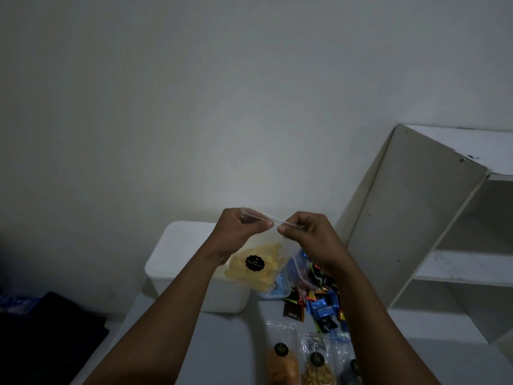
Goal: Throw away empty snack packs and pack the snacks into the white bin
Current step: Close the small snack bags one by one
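Hands first, in the head view: we hold a clear snack bag (256,262) up in front of us by its top strip, our left hand (241,227) pinching the left end of the strip and our right hand (301,232) pinching the right end, fingers of both closed tight on the plastic. The bag hangs below our hands, tilted, with pale yellow chips inside and a round black sticker on its face. Behind and under it stands the white bin (177,262), on the table (222,345) near the wall. To the right of the bin lies a loose heap of small wrapped snacks (319,304) in blue, black and red. Nearer to us, at the lower edge, sit more clear packs with black stickers (299,365), some holding brown or tan snacks. A white shelf unit (433,218) stands at the right, beside the table.
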### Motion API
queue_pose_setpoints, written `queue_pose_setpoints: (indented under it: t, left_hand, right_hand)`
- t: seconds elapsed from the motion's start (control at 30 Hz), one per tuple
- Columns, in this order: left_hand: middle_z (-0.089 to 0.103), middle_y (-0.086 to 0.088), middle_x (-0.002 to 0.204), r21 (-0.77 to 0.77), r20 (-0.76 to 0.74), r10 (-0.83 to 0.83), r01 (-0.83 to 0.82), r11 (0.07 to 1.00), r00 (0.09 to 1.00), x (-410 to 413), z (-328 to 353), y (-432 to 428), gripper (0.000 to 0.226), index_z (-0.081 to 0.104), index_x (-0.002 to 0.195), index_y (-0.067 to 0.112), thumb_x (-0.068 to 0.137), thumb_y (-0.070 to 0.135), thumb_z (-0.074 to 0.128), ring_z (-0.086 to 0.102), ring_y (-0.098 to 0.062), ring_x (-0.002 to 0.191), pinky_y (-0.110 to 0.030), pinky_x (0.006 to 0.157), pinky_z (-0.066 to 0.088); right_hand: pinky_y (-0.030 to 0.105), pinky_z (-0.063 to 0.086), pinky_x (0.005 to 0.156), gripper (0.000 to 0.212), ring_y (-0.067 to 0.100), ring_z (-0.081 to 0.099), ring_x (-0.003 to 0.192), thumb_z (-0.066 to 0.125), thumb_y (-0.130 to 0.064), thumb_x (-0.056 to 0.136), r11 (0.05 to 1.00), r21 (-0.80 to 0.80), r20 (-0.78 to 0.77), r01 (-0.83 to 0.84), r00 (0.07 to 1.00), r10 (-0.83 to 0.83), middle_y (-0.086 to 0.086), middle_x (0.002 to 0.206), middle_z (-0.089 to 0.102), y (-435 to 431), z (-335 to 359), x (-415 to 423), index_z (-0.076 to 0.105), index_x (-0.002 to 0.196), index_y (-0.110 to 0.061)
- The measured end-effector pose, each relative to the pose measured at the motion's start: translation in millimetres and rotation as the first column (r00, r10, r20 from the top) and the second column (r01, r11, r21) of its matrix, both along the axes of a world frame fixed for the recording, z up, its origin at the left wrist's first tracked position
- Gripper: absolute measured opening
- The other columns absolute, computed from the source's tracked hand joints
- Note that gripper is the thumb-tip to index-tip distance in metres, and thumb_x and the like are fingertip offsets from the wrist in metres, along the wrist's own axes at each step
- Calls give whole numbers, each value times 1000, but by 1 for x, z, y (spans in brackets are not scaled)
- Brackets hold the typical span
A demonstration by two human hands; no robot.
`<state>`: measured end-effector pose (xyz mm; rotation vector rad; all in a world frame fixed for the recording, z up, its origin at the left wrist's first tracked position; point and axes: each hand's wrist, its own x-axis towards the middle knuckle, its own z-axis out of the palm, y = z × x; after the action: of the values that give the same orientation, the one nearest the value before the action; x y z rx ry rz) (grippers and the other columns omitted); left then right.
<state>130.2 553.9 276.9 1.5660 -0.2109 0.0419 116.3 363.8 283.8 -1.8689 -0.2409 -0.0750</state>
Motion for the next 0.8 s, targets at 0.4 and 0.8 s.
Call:
queue_pose_setpoints:
  t: [0.4, 0.8]
  left_hand:
    - [68, 11, 68, -100, -80, 122, -130, 986, 989, 3, 0, -4, 12, 75, 88, 13, 81, 21, 79, 54, -10, 68, -21, 65, 44]
    - [64, 11, 65, -136, -98, 156, -168, 976, 983, -1, -2, -9, 15, 73, 87, 12, 81, 24, 80, 53, -11, 66, -23, 66, 43]
  right_hand:
    - [37, 59, 75, 15, 21, 70, 84, 69, -18, 91, 910, 374, -119, 180, 982, -146, 17, 95, 74, 10, 0, -3, 72, 94, -4]
    - [28, 52, 82, 15, 2, 70, 85, 62, -25, 97, 889, 357, 1, 285, 952, -306, 0, 86, 77, 16, -6, -5, 77, 93, -21]
